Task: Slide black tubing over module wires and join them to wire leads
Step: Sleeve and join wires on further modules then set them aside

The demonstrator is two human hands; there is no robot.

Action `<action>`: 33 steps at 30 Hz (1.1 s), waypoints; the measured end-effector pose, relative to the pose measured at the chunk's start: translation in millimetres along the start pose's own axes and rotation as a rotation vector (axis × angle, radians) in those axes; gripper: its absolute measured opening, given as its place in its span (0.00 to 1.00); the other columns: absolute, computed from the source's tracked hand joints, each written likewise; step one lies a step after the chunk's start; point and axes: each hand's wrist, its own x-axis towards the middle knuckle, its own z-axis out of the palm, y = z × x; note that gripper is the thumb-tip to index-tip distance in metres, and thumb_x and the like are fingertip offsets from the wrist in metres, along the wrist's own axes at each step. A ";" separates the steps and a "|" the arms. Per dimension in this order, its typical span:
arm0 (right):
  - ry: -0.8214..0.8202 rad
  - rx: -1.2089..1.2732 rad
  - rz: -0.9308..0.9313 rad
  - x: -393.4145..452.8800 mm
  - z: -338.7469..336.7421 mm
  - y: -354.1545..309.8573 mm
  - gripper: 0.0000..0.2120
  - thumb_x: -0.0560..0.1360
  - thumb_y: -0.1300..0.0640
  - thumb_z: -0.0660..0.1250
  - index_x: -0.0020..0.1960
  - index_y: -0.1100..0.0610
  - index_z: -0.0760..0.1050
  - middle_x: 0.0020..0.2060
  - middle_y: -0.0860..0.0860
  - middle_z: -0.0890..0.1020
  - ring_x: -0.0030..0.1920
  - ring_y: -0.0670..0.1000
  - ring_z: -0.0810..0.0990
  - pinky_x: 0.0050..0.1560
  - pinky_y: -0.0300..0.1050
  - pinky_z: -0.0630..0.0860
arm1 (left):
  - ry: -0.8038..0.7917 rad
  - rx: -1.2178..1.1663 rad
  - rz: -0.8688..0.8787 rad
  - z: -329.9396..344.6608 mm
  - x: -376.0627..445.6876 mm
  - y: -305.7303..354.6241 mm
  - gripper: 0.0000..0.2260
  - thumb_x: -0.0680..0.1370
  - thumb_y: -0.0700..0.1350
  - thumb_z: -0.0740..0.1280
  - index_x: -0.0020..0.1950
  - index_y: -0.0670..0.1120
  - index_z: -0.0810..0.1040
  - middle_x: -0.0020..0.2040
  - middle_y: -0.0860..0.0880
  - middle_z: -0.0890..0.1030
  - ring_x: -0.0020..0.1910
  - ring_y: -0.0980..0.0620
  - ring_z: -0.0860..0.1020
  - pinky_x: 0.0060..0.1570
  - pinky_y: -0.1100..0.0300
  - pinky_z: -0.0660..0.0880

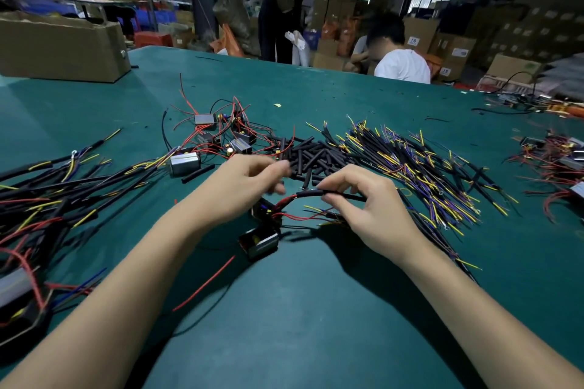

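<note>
Near the desk's middle, the right hand [366, 205] pinches the black tubing [316, 193], its long axis running leftward toward the nearer, blurred left hand [249, 186], whose grip cannot be told, module [259, 241] lying just below.

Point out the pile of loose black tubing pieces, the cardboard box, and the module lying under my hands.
pile of black tubing pieces [311, 156], head view, middle of the heap.
cardboard box [60, 52], head view, its front wall.
module [259, 241], head view, its top face.
</note>
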 end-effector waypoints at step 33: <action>-0.102 0.157 0.154 -3.1 3.6 -4.8 0.06 0.76 0.58 0.65 0.43 0.56 0.80 0.34 0.51 0.80 0.39 0.49 0.77 0.45 0.37 0.72 | -0.078 -0.128 0.056 10.6 -1.6 -3.0 0.04 0.76 0.43 0.69 0.43 0.45 0.83 0.35 0.51 0.84 0.34 0.60 0.78 0.40 0.68 0.73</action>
